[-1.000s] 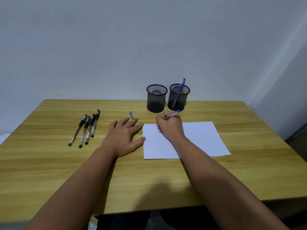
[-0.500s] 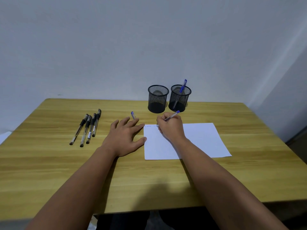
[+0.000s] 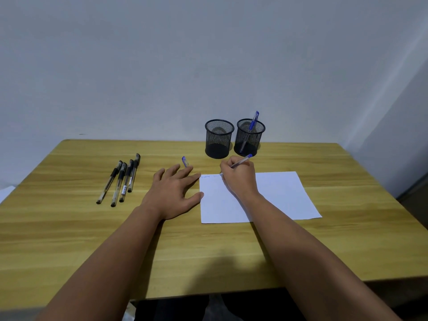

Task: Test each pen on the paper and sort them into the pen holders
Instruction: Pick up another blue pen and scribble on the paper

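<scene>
A wooden table (image 3: 69, 239) fills the view from above, with a person's two bare forearms reaching across it. A white sheet of paper (image 3: 278, 198) lies under and to the right of the right hand (image 3: 239, 179), which curls its fingers round a blue pen (image 3: 242, 161) in a writing grip, tip on the paper's top left corner beside faint scribbles. Just left of that grip, the left hand (image 3: 172, 193) lies flat with fingers spread, thumb and forefinger touching the paper's edge and holding nothing. Just beyond the grip stand two black mesh pen holders (image 3: 218, 139); the right one holds a single blue pen (image 3: 251, 128), the left looks empty. Well left of the grip lie four black pens (image 3: 121, 179), apparently untested. A small blue cap (image 3: 184, 161) rests by the left fingertips. So one pen looks sorted, one is under test, four remain.
</scene>
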The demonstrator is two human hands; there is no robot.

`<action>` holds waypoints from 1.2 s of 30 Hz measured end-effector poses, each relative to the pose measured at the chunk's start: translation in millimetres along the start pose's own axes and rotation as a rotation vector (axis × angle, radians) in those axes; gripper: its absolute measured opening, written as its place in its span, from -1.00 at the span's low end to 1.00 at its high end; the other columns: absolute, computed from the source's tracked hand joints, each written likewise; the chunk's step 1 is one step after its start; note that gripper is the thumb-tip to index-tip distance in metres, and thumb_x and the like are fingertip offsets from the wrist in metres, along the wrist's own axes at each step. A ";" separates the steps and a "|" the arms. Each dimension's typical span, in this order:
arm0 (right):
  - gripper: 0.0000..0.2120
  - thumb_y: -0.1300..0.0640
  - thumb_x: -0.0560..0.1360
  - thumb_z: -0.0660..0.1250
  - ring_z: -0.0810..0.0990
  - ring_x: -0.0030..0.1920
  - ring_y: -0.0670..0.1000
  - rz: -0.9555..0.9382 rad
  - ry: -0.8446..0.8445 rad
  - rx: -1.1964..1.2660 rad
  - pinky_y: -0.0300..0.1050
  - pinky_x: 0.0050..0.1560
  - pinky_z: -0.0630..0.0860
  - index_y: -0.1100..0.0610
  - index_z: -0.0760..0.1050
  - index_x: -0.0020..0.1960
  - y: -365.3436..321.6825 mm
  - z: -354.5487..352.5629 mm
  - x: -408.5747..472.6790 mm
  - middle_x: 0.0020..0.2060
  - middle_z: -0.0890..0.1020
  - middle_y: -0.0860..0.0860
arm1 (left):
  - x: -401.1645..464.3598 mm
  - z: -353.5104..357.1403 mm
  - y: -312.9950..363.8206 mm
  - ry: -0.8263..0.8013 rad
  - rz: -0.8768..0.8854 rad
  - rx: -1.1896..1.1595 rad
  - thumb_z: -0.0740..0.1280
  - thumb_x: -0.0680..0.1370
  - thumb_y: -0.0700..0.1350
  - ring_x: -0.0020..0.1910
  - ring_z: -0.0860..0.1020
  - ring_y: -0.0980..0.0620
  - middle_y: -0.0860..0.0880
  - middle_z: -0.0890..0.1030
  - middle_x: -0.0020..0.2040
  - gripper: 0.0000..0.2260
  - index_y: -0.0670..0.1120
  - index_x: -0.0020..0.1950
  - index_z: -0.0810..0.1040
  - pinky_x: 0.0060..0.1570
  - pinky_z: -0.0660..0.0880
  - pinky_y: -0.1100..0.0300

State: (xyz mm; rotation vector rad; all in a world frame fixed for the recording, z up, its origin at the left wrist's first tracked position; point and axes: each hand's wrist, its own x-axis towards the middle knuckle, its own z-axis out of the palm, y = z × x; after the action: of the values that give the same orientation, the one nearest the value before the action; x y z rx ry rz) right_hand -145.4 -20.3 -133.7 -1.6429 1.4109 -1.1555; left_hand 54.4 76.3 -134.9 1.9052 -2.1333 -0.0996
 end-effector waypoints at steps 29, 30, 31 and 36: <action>-0.62 0.19 0.59 0.33 0.31 -0.34 0.08 0.098 0.020 0.190 -0.08 -0.33 0.33 0.22 0.22 -0.31 -7.6 -2.8 -0.9 -0.42 0.29 0.11 | -0.5 2.1 -1.6 0.003 -0.001 -0.006 0.05 0.50 0.45 0.63 0.08 -0.02 0.15 0.20 0.63 -0.35 0.29 0.56 0.28 0.56 -0.03 -0.19; -0.63 0.19 0.58 0.34 0.34 -0.33 0.10 0.133 0.019 0.235 -0.09 -0.34 0.37 0.25 0.23 -0.28 -7.7 -2.9 1.4 -0.40 0.32 0.13 | 0.0 1.9 -2.0 0.004 0.001 -0.002 0.06 0.50 0.45 0.63 0.07 -0.01 0.15 0.20 0.63 -0.36 0.29 0.56 0.27 0.56 -0.03 -0.19; -0.64 0.18 0.60 0.34 0.38 -0.34 0.12 0.165 0.006 0.268 -0.10 -0.36 0.39 0.26 0.25 -0.26 -7.8 -3.8 3.0 -0.39 0.36 0.15 | 0.3 1.5 -1.8 0.002 0.002 -0.001 0.06 0.51 0.45 0.64 0.07 -0.02 0.15 0.19 0.63 -0.36 0.29 0.56 0.27 0.56 -0.03 -0.19; -0.67 0.09 0.65 0.42 0.44 -0.40 0.08 0.166 -0.065 0.349 -0.10 -0.42 0.39 0.16 0.43 -0.23 -18.5 -8.9 2.9 -0.46 0.48 0.06 | -4.1 -4.2 0.4 0.019 0.021 -0.053 0.12 0.50 0.44 0.63 0.09 -0.01 0.17 0.24 0.61 -0.35 0.26 0.57 0.28 0.55 0.05 -0.14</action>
State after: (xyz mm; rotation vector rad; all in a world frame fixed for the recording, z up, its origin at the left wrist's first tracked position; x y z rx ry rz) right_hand -146.5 -19.2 -113.0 -1.2832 1.2008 -1.1656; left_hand 55.4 80.9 -131.4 1.8471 -2.1162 -0.1315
